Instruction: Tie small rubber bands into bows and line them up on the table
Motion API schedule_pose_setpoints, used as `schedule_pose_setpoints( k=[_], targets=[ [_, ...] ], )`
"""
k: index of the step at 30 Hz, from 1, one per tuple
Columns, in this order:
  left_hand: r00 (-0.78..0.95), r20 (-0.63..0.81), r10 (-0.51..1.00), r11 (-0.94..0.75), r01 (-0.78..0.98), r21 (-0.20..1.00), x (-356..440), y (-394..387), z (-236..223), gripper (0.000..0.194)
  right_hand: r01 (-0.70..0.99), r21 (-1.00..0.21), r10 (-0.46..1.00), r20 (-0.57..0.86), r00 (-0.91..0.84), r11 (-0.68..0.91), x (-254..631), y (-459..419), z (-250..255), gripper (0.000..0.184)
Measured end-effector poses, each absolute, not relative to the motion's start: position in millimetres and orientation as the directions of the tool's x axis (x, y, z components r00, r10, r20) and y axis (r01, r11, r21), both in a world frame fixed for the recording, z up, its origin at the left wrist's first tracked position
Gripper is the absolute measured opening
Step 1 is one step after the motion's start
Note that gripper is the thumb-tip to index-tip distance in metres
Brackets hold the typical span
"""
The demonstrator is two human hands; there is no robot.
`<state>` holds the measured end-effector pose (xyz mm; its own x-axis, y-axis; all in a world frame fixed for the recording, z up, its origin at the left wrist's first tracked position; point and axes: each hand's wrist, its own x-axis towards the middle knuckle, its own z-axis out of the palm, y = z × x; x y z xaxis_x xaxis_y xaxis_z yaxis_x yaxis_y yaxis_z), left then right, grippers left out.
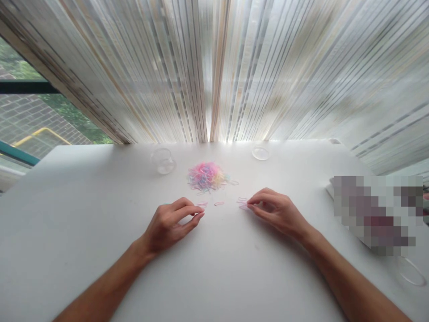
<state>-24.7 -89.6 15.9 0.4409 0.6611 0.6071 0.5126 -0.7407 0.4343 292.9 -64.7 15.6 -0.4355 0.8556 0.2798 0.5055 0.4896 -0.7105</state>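
A heap of small pastel rubber bands (206, 175), in pink, blue and yellow, lies on the white table. My left hand (176, 222) is in front of it on the left, thumb and forefinger pinched together beside a few pink bands (202, 204). What sits in that pinch, if anything, is too small to make out. To the right, my right hand (276, 210) has its thumb and fingertips closed at the ends of several loose pink rubber bands (241, 202). One single pink band (219, 204) lies between the two hands.
A clear round container (163, 162) stands at the back left, and a clear round lid (260, 154) lies at the back right. On the right is a blurred-out bag or box (372, 214) with a white loop handle (413, 273). Striped curtains (211, 71) hang behind the table.
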Motion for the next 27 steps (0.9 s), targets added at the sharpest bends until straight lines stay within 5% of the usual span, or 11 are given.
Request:
schedule_pose_setpoints(
  k=[13, 27],
  targets=[
    [0.400, 0.619, 0.676, -0.709, 0.584, 0.396, -27, -87, 21, 0.013, 0.556, -0.624, 0.821, 0.278, -0.498, 0.549, 291, -66, 14, 0.030],
    [0.397, 0.610, 0.685, -0.707, 0.564, 0.427, -26, -86, 19, 0.011, 0.480, -0.611, 0.763, 0.368, -0.531, 0.629, 279, -66, 12, 0.016]
  ],
)
